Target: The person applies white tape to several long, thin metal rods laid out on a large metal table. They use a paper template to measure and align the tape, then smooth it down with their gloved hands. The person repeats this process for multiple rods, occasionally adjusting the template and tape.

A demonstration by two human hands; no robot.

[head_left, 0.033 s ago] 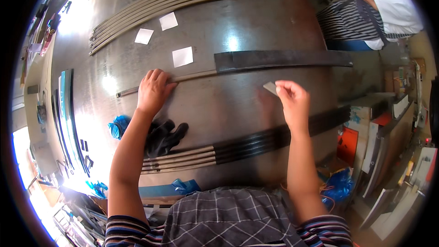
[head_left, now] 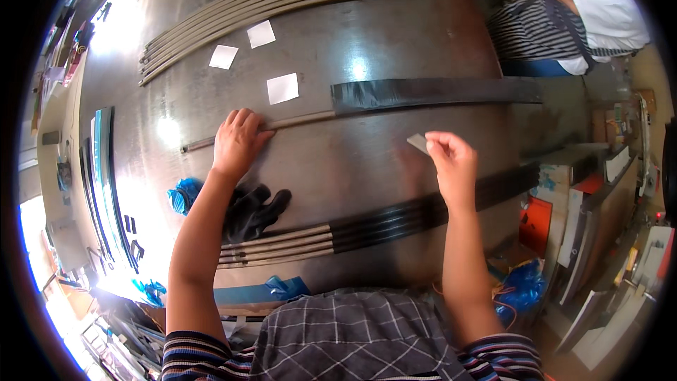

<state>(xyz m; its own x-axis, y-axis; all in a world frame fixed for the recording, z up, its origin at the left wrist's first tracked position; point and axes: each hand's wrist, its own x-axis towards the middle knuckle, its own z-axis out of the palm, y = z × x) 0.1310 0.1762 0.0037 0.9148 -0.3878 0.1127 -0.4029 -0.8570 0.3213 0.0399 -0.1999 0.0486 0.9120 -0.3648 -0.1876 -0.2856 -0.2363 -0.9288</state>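
A thin metal rod (head_left: 303, 119) lies across the dark table, with a black plastic strip (head_left: 430, 93) along its right part. My left hand (head_left: 240, 142) is closed over the rod near its left end, fingers bunched and thumb pointing right. In my right hand (head_left: 453, 162) a small flat grey piece (head_left: 417, 142) is pinched between thumb and fingertips. It is held on the near side of the strip, apart from it. Beside my left forearm lies a black glove (head_left: 257, 213), partly hidden by that arm.
Several rods (head_left: 282, 10) lie at the far side, and white paper squares (head_left: 283, 88) nearer. Closer to me are several rods with black covering (head_left: 381, 222). Crumpled blue plastic (head_left: 183, 195) sits left. Another person (head_left: 578, 21) stands at far right, beyond the table's edge.
My right hand with the grey piece is very slightly lower. The black strip's surface looks more wrinkled and shiny. My left hand stays on the rod.
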